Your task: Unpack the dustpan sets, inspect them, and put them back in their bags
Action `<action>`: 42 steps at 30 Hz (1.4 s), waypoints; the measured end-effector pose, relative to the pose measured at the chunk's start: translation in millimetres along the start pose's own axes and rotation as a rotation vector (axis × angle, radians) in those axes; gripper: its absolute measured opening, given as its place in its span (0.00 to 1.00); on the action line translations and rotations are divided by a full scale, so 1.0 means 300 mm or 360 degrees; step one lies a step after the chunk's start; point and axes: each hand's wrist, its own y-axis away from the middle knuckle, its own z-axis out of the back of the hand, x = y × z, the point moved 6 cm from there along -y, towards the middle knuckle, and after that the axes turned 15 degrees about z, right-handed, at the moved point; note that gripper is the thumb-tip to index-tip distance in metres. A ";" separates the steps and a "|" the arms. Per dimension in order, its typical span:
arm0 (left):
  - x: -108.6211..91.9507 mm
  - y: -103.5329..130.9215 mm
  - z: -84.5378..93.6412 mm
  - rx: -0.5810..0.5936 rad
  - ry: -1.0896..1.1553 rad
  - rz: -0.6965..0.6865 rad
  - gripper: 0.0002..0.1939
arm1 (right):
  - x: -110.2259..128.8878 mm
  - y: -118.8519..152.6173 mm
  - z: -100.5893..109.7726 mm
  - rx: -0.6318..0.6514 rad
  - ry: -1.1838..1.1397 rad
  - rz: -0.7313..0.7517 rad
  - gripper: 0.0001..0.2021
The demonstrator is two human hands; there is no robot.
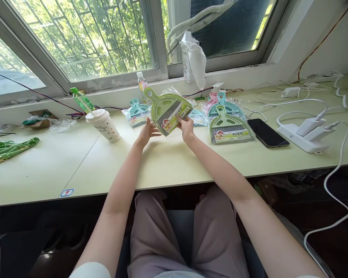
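Mauve trousers (153, 235) fill the near foreground below the edge of the pale counter (159, 166), with both bare forearms reaching out over it. The right hand (187, 128) has its grip closed on the lower right corner of a green dustpan-and-brush set (169, 112) in clear wrapping, which is held up tilted above the counter, handle toward the upper left. The left hand (147, 133) has a wide grip, fingers spread at the set's lower left edge; whether it touches, I cannot tell. Left of the held set lies a wrapped blue set (138, 114), near a paper cup (103, 125). To the right, another green set (231, 129) lies before blue and pink ones, just beside a black smartphone (268, 133).
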 end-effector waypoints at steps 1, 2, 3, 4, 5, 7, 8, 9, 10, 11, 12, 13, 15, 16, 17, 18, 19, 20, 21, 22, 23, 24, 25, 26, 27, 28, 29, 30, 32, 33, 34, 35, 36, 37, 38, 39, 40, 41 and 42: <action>0.000 0.019 -0.039 0.0117 -0.0112 0.0019 0.40 | 0.004 -0.013 0.014 -0.0031 -0.0025 0.0008 0.07; 0.001 0.040 -0.079 0.0234 -0.0240 0.0026 0.37 | 0.007 -0.024 0.026 -0.0060 -0.0045 0.0015 0.06; 0.004 0.058 -0.115 0.0328 -0.0369 0.0041 0.34 | 0.009 -0.032 0.037 -0.0089 -0.0061 0.0021 0.06; 0.007 0.073 -0.141 0.0374 -0.0467 0.0049 0.31 | 0.009 -0.038 0.046 -0.0113 -0.0073 0.0024 0.07; 0.008 0.083 -0.159 0.0389 -0.0532 0.0046 0.30 | 0.007 -0.041 0.053 -0.0134 -0.0083 0.0021 0.07; 0.007 0.089 -0.171 0.0359 -0.0594 0.0037 0.28 | -0.002 -0.040 0.058 -0.0158 -0.0097 0.0012 0.08; 0.007 0.088 -0.169 0.0336 -0.0610 0.0035 0.28 | -0.007 -0.037 0.058 -0.0162 -0.0095 0.0008 0.08; 0.009 0.084 -0.164 0.0319 -0.0629 0.0043 0.28 | -0.013 -0.034 0.057 -0.0161 -0.0086 0.0008 0.08; 0.012 0.079 -0.157 0.0306 -0.0650 0.0058 0.28 | -0.017 -0.031 0.054 -0.0153 -0.0072 0.0011 0.08; 0.017 0.074 -0.150 0.0295 -0.0671 0.0079 0.28 | -0.021 -0.028 0.051 -0.0138 -0.0057 0.0017 0.08; 0.023 0.069 -0.142 0.0285 -0.0687 0.0099 0.28 | -0.023 -0.026 0.047 -0.0121 -0.0042 0.0028 0.09; 0.028 0.064 -0.136 0.0277 -0.0693 0.0112 0.28 | -0.023 -0.025 0.044 -0.0105 -0.0022 0.0042 0.09; 0.037 0.056 -0.127 0.0274 -0.0683 0.0114 0.28 | -0.019 -0.027 0.045 -0.0098 0.0055 0.0083 0.10; 0.039 0.052 -0.124 0.0269 -0.0672 0.0097 0.28 | -0.015 -0.030 0.050 -0.0113 0.0108 0.0109 0.10; 0.039 0.049 -0.121 0.0263 -0.0662 0.0074 0.27 | -0.010 -0.035 0.058 -0.0140 0.0164 0.0134 0.10; 0.038 0.046 -0.118 0.0251 -0.0653 0.0045 0.27 | -0.005 -0.040 0.068 -0.0175 0.0214 0.0153 0.11; 0.035 0.043 -0.115 0.0230 -0.0647 0.0020 0.26 | 0.000 -0.045 0.078 -0.0207 0.0251 0.0164 0.11; 0.032 0.042 -0.112 0.0200 -0.0643 -0.0002 0.25 | 0.003 -0.051 0.088 -0.0234 0.0270 0.0162 0.10; 0.030 0.042 -0.110 0.0173 -0.0640 -0.0017 0.24 | 0.004 -0.057 0.098 -0.0261 0.0273 0.0141 0.10; 0.028 0.042 -0.110 0.0151 -0.0639 -0.0024 0.23 | 0.003 -0.061 0.108 -0.0293 0.0262 0.0108 0.10; 0.026 0.044 -0.113 0.0135 -0.0641 -0.0030 0.23 | 0.002 -0.064 0.118 -0.0329 0.0237 0.0070 0.09; 0.024 0.046 -0.119 0.0120 -0.0645 -0.0038 0.23 | 0.001 -0.066 0.127 -0.0373 0.0203 0.0035 0.09; 0.022 0.049 -0.127 0.0111 -0.0650 -0.0050 0.24 | 0.001 -0.066 0.135 -0.0419 0.0167 0.0005 0.09; 0.020 0.051 -0.137 0.0104 -0.0650 -0.0066 0.24 | 0.001 -0.065 0.141 -0.0454 0.0135 -0.0014 0.08; 0.018 0.053 -0.147 0.0091 -0.0644 -0.0082 0.25 | 0.003 -0.063 0.144 -0.0471 0.0113 -0.0020 0.08; 0.017 0.054 -0.156 0.0072 -0.0630 -0.0095 0.26 | 0.005 -0.061 0.143 -0.0466 0.0105 -0.0019 0.08; 0.016 0.053 -0.163 0.0050 -0.0610 -0.0102 0.28 | 0.007 -0.059 0.140 -0.0448 0.0111 -0.0016 0.08; 0.017 0.051 -0.168 0.0028 -0.0589 -0.0104 0.28 | 0.009 -0.056 0.136 -0.0422 0.0126 -0.0013 0.08; 0.019 0.048 -0.173 -0.0008 -0.0564 -0.0107 0.28 | 0.009 -0.048 0.126 -0.0380 0.0149 0.0000 0.08; 0.019 0.046 -0.173 -0.0018 -0.0561 -0.0114 0.26 | 0.008 -0.045 0.122 -0.0369 0.0148 0.0006 0.09; 0.020 0.045 -0.173 -0.0024 -0.0558 -0.0124 0.25 | 0.006 -0.042 0.118 -0.0359 0.0134 0.0014 0.09; 0.019 0.044 -0.173 -0.0023 -0.0554 -0.0135 0.23 | 0.005 -0.040 0.115 -0.0352 0.0112 0.0022 0.10; 0.019 0.044 -0.173 -0.0013 -0.0550 -0.0143 0.22 | 0.003 -0.040 0.112 -0.0343 0.0088 0.0030 0.10; 0.020 0.043 -0.173 0.0000 -0.0544 -0.0149 0.20 | 0.000 -0.040 0.110 -0.0332 0.0071 0.0032 0.10; 0.020 0.042 -0.173 0.0016 -0.0538 -0.0153 0.19 | -0.002 -0.041 0.109 -0.0323 0.0066 0.0029 0.10; 0.019 0.041 -0.174 0.0033 -0.0531 -0.0156 0.18 | -0.005 -0.043 0.110 -0.0319 0.0072 0.0022 0.10; 0.019 0.040 -0.175 0.0050 -0.0526 -0.0160 0.17 | -0.006 -0.044 0.111 -0.0319 0.0085 0.0016 0.10; 0.017 0.039 -0.175 0.0065 -0.0521 -0.0166 0.16 | -0.008 -0.046 0.112 -0.0323 0.0101 0.0013 0.10; 0.015 0.038 -0.174 0.0077 -0.0514 -0.0174 0.16 | -0.008 -0.048 0.113 -0.0326 0.0115 0.0016 0.10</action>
